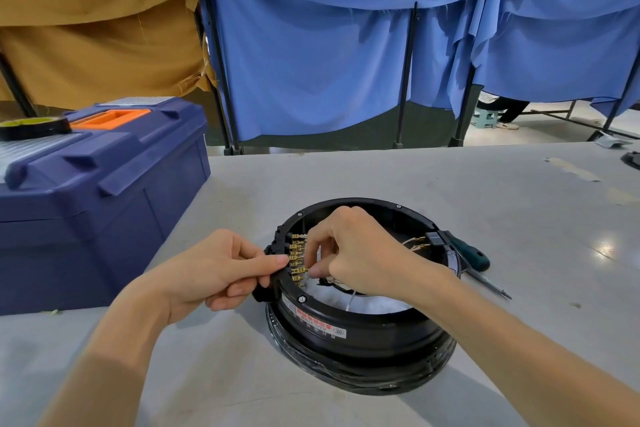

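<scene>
On the grey table (pixel 519 201), near the person, stands the black round housing (pixel 363 326), with a blue toolbox (pixel 104 211) well to its left and a screwdriver (pixel 474 255) just beside it on the right. The left hand (pixel 214 270) grips the housing's left rim between curled thumb and fingers. The right hand (pixel 356 253) reaches inside, its curled fingertips pinching a thin white wire (pixel 350 300) at the row of brass terminals (pixel 298 253).

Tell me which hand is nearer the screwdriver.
Right. The right hand pinches at the brass terminals inside the black ring; the screwdriver lies beside its right rim. The left hand grips the opposite rim.
</scene>
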A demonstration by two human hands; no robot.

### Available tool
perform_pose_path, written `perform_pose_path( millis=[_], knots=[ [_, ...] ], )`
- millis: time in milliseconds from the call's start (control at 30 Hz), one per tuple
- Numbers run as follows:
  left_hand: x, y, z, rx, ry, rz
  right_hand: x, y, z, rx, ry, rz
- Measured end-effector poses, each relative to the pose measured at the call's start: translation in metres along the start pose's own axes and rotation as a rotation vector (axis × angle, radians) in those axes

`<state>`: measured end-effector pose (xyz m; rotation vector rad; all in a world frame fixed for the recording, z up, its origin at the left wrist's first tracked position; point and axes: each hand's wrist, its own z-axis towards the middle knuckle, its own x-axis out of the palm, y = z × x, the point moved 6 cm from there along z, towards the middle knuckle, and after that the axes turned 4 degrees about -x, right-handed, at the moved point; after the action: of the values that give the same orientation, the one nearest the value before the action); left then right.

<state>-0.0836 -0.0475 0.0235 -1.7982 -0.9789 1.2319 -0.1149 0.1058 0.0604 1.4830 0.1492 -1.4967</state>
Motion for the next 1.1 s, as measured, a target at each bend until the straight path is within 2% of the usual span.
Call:
perform_pose_path(
  millis=[500, 1100],
  knots=[
    [0.002, 0.002, 0.0, 0.018, 0.042, 0.028, 0.006, 0.018, 0.0, 0.0, 0.003, -0.224],
    [0.004, 0.002, 0.002, 0.029, 0.042, -0.015, 0.01, 0.025, 0.006, 0.005, 0.017, -0.208]
  ],
)
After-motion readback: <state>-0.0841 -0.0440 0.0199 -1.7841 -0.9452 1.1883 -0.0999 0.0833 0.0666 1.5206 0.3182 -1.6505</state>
